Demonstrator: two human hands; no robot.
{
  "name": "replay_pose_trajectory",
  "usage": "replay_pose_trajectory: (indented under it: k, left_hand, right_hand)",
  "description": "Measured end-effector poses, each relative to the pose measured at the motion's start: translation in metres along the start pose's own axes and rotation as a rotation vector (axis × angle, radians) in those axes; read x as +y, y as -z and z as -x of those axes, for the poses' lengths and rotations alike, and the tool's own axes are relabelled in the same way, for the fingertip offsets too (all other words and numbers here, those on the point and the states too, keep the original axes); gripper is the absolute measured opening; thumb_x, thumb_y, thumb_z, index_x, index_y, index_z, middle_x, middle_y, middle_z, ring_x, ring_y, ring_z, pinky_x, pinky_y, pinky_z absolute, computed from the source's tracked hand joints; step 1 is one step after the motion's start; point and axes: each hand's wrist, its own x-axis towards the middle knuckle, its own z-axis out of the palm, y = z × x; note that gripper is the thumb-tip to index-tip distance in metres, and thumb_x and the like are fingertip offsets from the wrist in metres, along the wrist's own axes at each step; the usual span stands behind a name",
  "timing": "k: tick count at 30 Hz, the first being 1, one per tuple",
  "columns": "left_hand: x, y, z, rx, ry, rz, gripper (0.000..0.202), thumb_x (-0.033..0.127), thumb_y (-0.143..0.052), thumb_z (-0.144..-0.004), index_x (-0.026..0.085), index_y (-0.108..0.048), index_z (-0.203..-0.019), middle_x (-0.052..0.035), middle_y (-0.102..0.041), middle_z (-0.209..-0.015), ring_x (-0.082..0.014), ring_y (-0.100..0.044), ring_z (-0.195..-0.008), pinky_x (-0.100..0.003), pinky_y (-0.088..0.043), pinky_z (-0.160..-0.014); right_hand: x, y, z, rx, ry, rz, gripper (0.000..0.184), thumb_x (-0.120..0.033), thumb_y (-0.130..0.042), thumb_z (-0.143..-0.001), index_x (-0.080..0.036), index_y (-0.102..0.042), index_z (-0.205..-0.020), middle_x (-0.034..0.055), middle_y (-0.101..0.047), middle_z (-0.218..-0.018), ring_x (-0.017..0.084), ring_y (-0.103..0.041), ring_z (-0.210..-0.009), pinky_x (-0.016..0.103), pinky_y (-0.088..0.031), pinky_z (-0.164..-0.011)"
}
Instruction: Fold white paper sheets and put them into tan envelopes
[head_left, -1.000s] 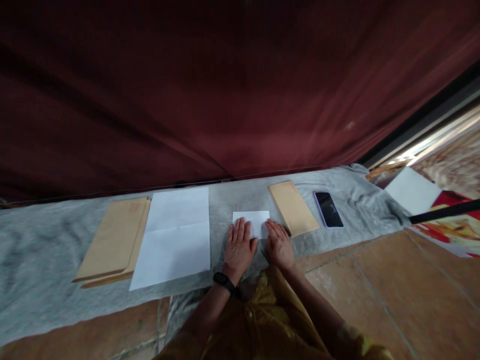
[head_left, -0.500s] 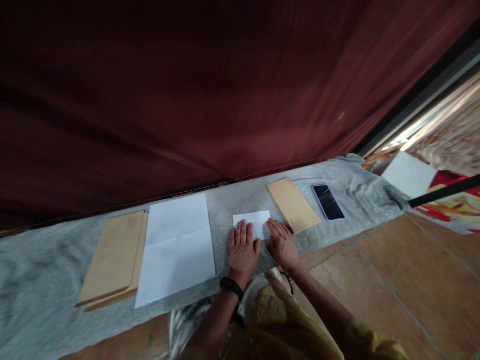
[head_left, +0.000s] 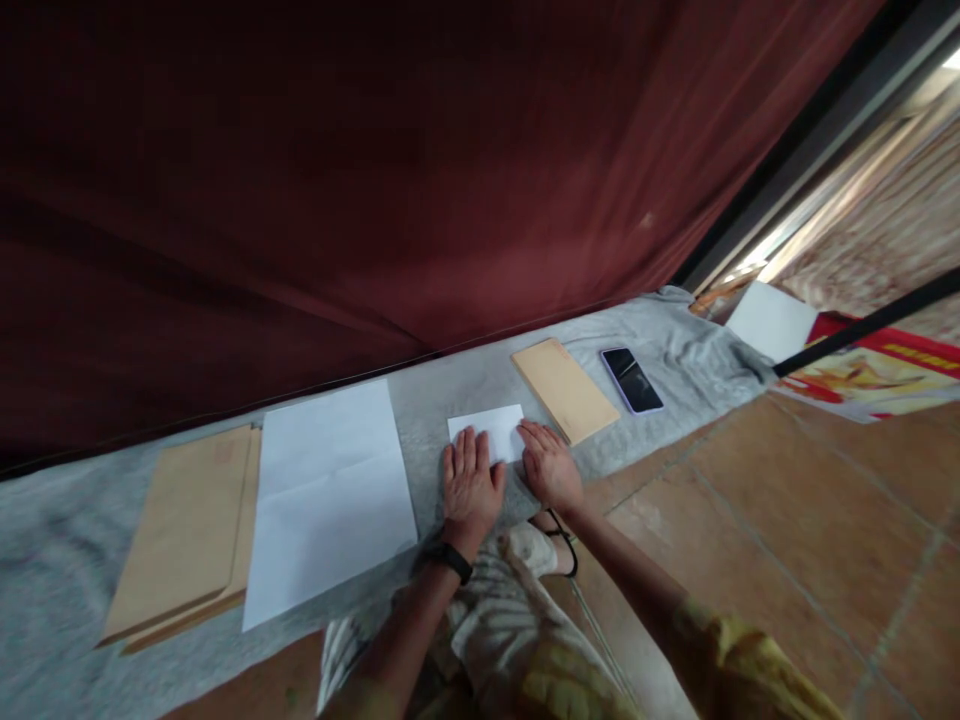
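A small folded sheet of white paper (head_left: 499, 421) lies on the grey cloth in front of me. My left hand (head_left: 471, 490), with a black band on its wrist, rests flat on the paper's left part, fingers stretched out. At the paper's right edge, my right hand (head_left: 551, 470) lays its extended fingers down, touching the corner area. Just right of that hand is a brown envelope (head_left: 564, 388). To the left, a larger white sheet (head_left: 330, 500) with a crease across its middle lies spread out.
Brown envelopes (head_left: 184, 520) are stacked at the far left. A phone (head_left: 632, 380) in a purple case lies on the grey cloth (head_left: 679, 345) at right. A dark red curtain (head_left: 337, 200) hangs behind. A white box (head_left: 772, 320) and a red printed package (head_left: 877, 365) stand beyond.
The view has shifted, so everything on the cloth appears slightly further left and the right-hand items higher. Both hands stay on the folded paper, with little change in their pose.
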Motion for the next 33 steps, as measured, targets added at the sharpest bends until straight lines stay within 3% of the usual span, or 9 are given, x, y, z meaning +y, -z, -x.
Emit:
replay_pose_trajectory:
  k: [4,12,26,33]
  left_hand:
    - [-0.003,0.0,-0.002,-0.026,-0.006,0.007,0.052,0.033,-0.041,-0.099,0.011,-0.049,-0.146,-0.0177,-0.044,-0.156,-0.0315,-0.037,-0.148,-0.054,-0.029,-0.122]
    - [-0.004,-0.003,-0.002,0.033,-0.052,-0.003,0.052,0.034,-0.04,-0.099,0.013,-0.049,-0.145,-0.0178,-0.05,-0.152,-0.0311,-0.042,-0.145,-0.054,-0.032,-0.12]
    - [-0.002,-0.004,-0.002,-0.014,-0.04,-0.083,0.053,0.034,-0.041,-0.099,0.009,-0.049,-0.145,-0.0197,-0.044,-0.156,-0.0324,-0.039,-0.146,-0.052,-0.027,-0.121]
    - [-0.003,-0.006,-0.001,-0.008,-0.036,-0.054,0.054,0.033,-0.041,-0.099,0.008,-0.049,-0.145,-0.0209,-0.044,-0.155,-0.0328,-0.039,-0.146,-0.053,-0.027,-0.121]
  right_hand:
    - [0.001,0.0,-0.002,-0.008,-0.01,-0.018,0.049,-0.013,-0.043,-0.095,-0.013,-0.053,-0.142,0.0122,-0.054,-0.148,0.024,-0.047,-0.139,0.046,-0.034,-0.12]
    - [0.002,-0.001,-0.003,-0.007,-0.025,-0.016,0.048,-0.012,-0.044,-0.095,-0.012,-0.053,-0.143,0.0132,-0.052,-0.15,0.024,-0.045,-0.14,0.043,-0.034,-0.119]
    - [0.006,-0.004,-0.003,-0.023,-0.009,-0.021,0.051,-0.013,-0.044,-0.095,-0.013,-0.049,-0.146,0.0139,-0.05,-0.152,0.023,-0.043,-0.142,0.044,-0.032,-0.12]
    - [0.022,-0.005,-0.007,-0.155,0.057,-0.008,0.052,-0.013,-0.045,-0.096,-0.013,-0.05,-0.147,0.0142,-0.045,-0.156,0.024,-0.04,-0.145,0.043,-0.032,-0.12]
